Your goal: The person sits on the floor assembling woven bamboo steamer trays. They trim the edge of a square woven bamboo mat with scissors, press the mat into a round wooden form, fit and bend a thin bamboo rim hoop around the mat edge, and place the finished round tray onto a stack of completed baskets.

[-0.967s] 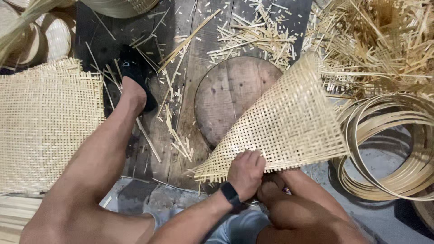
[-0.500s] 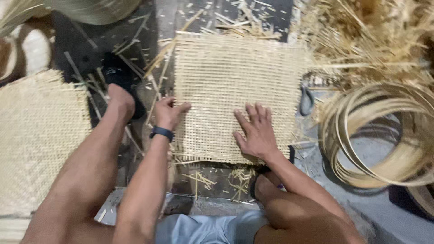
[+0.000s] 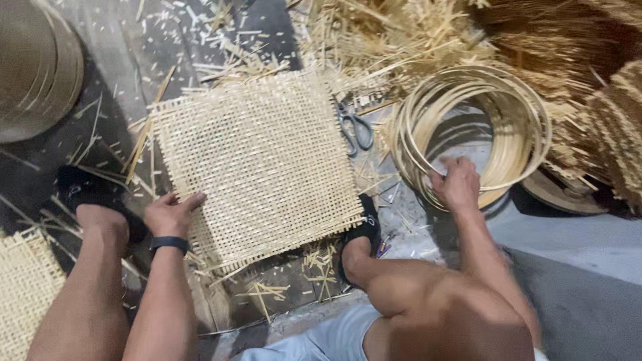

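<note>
- At the far left edge I see a corner of another woven mat [image 3: 20, 294] lying on the floor, and above it a stack of round hoops [image 3: 37, 67] in the top corner.
- My left foot in a black sock [image 3: 87, 190] rests on the dark floor [image 3: 120, 80], which is littered with cane offcuts.
- My left hand [image 3: 170, 214], a black watch band [image 3: 168, 243] on its wrist, lies at the lower left edge of the square woven cane mat [image 3: 257, 164]; its fingers are released, spread flat, touching the weave and not gripping it.
- The mat lies flat on the floor between my feet, tilted a little.
- A pair of scissors [image 3: 354, 127] lies just beside the mat's right edge, between it and the hoops.
- My right foot, also in a black sock [image 3: 361, 230], sits at the mat's lower right corner.
- My right hand [image 3: 458, 184] has its fingers clenched around the near rim of a bundle of cane hoops [image 3: 481, 127] lying on the floor.
- Loose cane strips [image 3: 401, 33] pile up behind the hoops, and more woven stuff [image 3: 618, 134] shows at the far right.
</note>
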